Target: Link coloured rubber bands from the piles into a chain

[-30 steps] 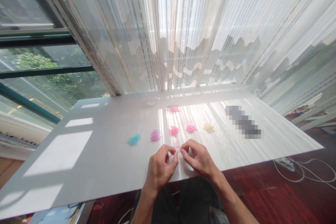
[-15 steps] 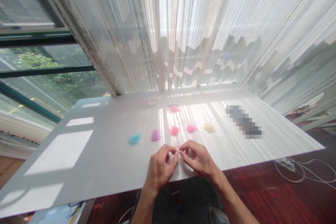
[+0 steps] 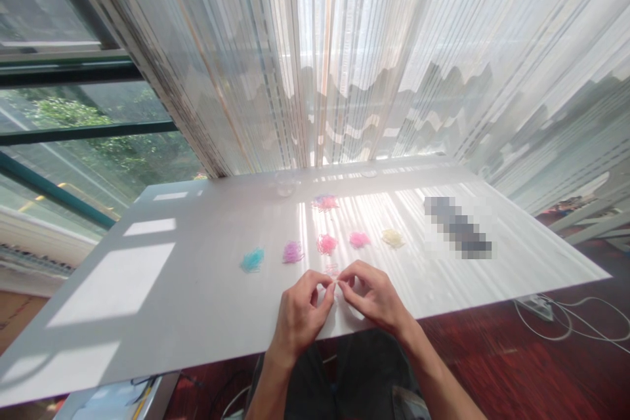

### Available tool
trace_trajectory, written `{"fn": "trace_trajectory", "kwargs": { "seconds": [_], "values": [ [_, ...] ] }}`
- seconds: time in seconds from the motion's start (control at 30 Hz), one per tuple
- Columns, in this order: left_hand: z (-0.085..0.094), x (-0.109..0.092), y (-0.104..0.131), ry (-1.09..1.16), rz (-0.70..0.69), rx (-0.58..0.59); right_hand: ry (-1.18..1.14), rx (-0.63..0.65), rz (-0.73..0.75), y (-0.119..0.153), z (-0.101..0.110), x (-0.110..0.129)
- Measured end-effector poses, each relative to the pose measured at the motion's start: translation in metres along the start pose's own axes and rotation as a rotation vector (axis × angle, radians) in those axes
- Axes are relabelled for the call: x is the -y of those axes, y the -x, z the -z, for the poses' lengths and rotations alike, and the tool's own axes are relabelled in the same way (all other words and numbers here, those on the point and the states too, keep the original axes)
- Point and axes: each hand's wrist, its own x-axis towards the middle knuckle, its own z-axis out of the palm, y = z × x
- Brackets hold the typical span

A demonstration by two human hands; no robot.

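Observation:
My left hand (image 3: 306, 307) and my right hand (image 3: 368, 290) meet fingertip to fingertip over the table's near edge, each in a pinch. What they hold is too small to name. Just beyond the fingertips lie a few loose pink pieces (image 3: 331, 270). Farther off, small piles of thin strands or loops form a row: teal (image 3: 252, 260), purple (image 3: 293, 252), coral pink (image 3: 326, 245), bright pink (image 3: 359, 239) and pale yellow (image 3: 392, 239). Behind them is a mixed pink and blue pile (image 3: 325, 202).
A clear round container (image 3: 286, 184) stands near the back edge of the white table (image 3: 197, 289), with a small clear disc (image 3: 369, 174) to its right. A blurred-out dark object (image 3: 460, 228) lies at the right. Striped sheer curtains hang behind. White cables (image 3: 571, 321) are on the floor.

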Motion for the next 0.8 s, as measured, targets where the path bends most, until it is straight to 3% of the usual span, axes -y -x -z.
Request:
{"fn": "trace_trajectory", "kwargs": {
  "seconds": [0.8],
  "values": [
    [0.0009, -0.0007, -0.0005, 0.002, -0.012, 0.017, 0.014, 0.044, 0.005, 0.001, -0.0028, -0.0022]
  ]
}}
